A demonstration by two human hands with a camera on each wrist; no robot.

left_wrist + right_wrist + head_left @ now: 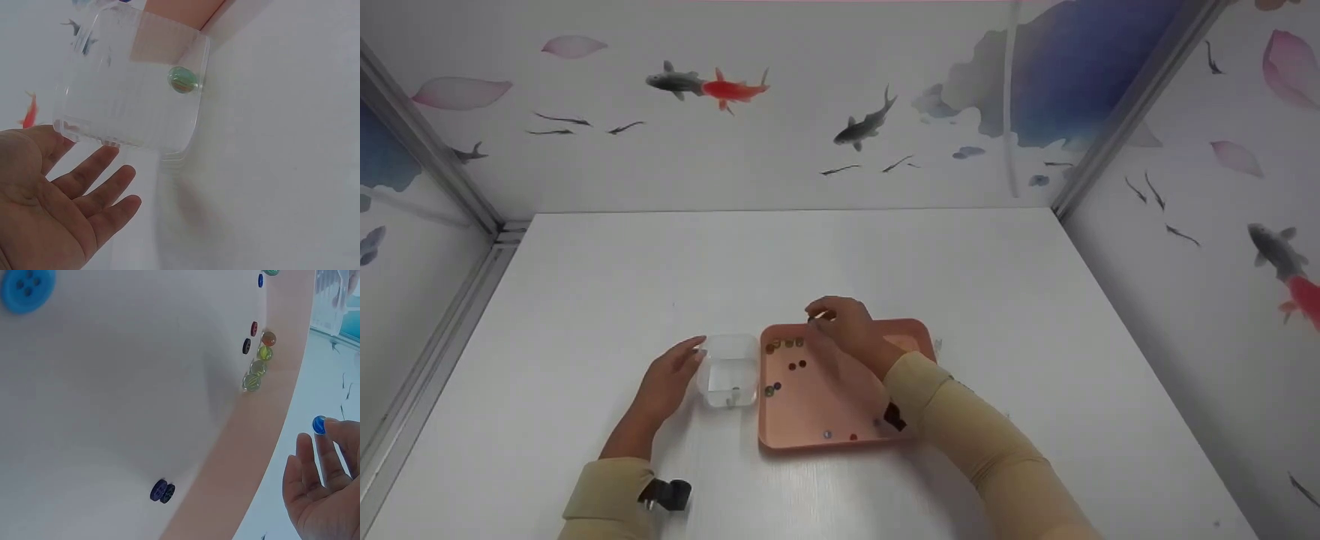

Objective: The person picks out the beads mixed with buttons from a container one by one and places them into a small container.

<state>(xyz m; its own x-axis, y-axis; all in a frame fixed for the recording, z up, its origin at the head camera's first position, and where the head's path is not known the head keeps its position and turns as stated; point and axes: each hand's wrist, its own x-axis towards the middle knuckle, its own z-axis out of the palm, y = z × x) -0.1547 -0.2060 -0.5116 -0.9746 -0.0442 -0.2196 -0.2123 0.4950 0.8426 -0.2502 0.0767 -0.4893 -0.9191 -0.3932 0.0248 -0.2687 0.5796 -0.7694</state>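
Painted walls (787,172) are set round a table (720,262); a tray (825,409) of buttons (158,490) is partly hidden by a sleeve (960,412); a clear box (733,346) by its left edge is touched by the left hand (666,379), fingers spread; above the tray's far edge a marble (319,425), shown blue only from the right wrist, is pinched by the right hand (847,326); a green marble (183,80) is in the box.

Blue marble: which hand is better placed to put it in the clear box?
Right, probably: right hand pinches the blue marble; left hand holds no marble and touches the clear box.
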